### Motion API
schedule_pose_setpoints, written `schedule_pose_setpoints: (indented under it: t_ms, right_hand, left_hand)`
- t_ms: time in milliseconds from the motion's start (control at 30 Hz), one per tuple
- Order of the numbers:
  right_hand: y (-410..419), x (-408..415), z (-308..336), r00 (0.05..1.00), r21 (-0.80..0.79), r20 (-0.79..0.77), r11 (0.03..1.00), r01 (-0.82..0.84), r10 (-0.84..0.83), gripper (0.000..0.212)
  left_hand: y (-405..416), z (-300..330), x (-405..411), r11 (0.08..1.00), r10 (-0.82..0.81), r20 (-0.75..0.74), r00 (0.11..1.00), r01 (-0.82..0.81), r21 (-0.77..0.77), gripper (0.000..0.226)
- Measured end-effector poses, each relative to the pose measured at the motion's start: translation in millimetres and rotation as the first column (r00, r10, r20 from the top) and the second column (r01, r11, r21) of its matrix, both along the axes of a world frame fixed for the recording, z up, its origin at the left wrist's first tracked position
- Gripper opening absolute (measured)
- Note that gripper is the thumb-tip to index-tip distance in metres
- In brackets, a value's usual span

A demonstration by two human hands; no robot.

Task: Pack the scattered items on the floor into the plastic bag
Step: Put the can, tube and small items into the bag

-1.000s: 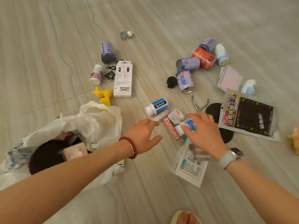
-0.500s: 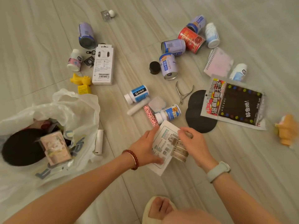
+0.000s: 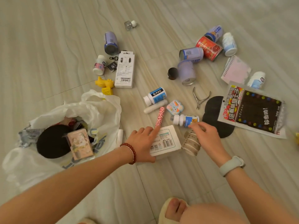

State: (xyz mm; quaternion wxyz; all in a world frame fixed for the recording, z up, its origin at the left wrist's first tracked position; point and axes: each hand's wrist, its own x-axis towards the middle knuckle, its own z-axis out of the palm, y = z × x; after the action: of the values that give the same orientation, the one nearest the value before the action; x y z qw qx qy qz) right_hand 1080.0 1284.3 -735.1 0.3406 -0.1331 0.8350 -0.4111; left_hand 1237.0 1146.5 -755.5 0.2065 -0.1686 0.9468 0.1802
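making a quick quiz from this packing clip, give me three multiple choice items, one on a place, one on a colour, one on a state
1. Where does the plastic bag lie?
A. On the person's left
B. On the person's right
C. Beyond the cans

2. What colour is the bracelet on the left wrist?
A. Green
B. Dark red
C. White

3. What is the right hand doing?
A. Resting flat on the floor
B. Holding the metal nippers
C. Holding a stack of tape rolls

Answers:
1. A, the bag sits open at the left of the view, beside the left arm.
2. B, dark red beads ring the wrist behind the left hand, which is on the white box.
3. C, its fingers curl over the beige rolls, while the nippers lie untouched on the floor.
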Motion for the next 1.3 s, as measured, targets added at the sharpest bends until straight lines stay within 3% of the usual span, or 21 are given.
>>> schedule_pose_setpoints:
  t_ms: [200,267,333,367,433,500,533,567,633,767,833,967,1033,1167,1200,1233,1300]
  right_hand:
    - [-40,15,17,0.997,-0.175,-0.076,0.984,-0.019,0.006,0.016]
    - [-65,35,12,0.995,-0.202,-0.067,0.976,-0.080,0.067,0.017]
    - [-92,58,7,0.988,-0.246,-0.030,0.957,-0.153,0.150,0.024]
    - [-106,71,5,0.976,-0.265,0.027,0.943,-0.202,0.217,0.027]
    - [-131,94,2,0.906,-0.236,0.160,0.906,-0.350,0.392,0.030]
    - [-153,117,-1,0.825,-0.174,0.242,0.860,-0.480,0.510,0.028]
    - [-163,128,-2,0.808,-0.159,0.248,0.845,-0.511,0.535,0.027]
    - [-172,138,-3,0.799,-0.149,0.224,0.830,-0.538,0.558,0.026]
    - [-192,157,-4,0.775,-0.112,0.065,0.776,-0.620,0.629,0.028]
    - [-226,195,-8,0.623,-0.033,-0.293,0.644,-0.764,0.725,0.030]
    - [-237,205,-13,0.512,0.038,-0.419,0.578,-0.815,0.750,0.029]
    - [-245,198,-29,0.195,0.309,-0.632,0.475,-0.824,0.749,0.033]
    - [-248,201,-33,0.179,0.352,-0.658,0.508,-0.786,0.731,0.035]
    - [-258,236,-37,0.498,0.165,-0.499,0.642,-0.749,0.709,0.040]
    - [-258,241,-40,0.507,0.146,-0.430,0.611,-0.778,0.747,0.044]
    - [-255,243,-43,0.443,0.165,-0.388,0.534,-0.829,0.808,0.050]
    - [-238,234,-45,0.228,0.231,-0.417,0.345,-0.910,0.880,0.056]
  left_hand:
    - [-62,55,47,0.986,-0.129,-0.004,0.992,0.127,-0.112,0.104]
    - [-79,65,79,0.989,-0.041,0.040,0.998,0.047,-0.140,0.104]
    - [-90,65,116,0.979,0.169,0.095,0.981,-0.156,-0.129,0.106]
    - [-94,62,135,0.947,0.313,0.098,0.945,-0.303,-0.109,0.108]
    - [-99,52,168,0.796,0.605,0.056,0.794,-0.604,-0.037,0.106]
    - [-101,38,195,0.610,0.793,0.018,0.609,-0.793,-0.001,0.091]
    - [-101,30,206,0.558,0.830,0.003,0.558,-0.830,-0.029,0.085]
    - [-100,22,217,0.548,0.833,-0.025,0.552,-0.832,-0.086,0.081]
    - [-101,6,235,0.593,0.767,-0.125,0.630,-0.769,-0.240,0.070]
    - [-106,-16,254,0.596,0.624,-0.237,0.745,-0.649,-0.472,0.053]
    - [-107,-22,255,0.592,0.595,-0.272,0.757,-0.641,-0.489,0.052]
    - [-118,-27,264,0.534,0.609,-0.344,0.715,-0.690,-0.489,0.048]
    - [-120,-30,267,0.518,0.614,-0.374,0.695,-0.712,-0.473,0.048]
    - [-110,-38,267,0.553,0.599,-0.402,0.692,-0.721,-0.418,0.056]
    - [-107,-38,268,0.549,0.604,-0.411,0.682,-0.731,-0.406,0.057]
    - [-103,-37,269,0.539,0.605,-0.429,0.670,-0.742,-0.399,0.055]
    - [-97,-34,269,0.522,0.582,-0.480,0.657,-0.754,-0.398,0.045]
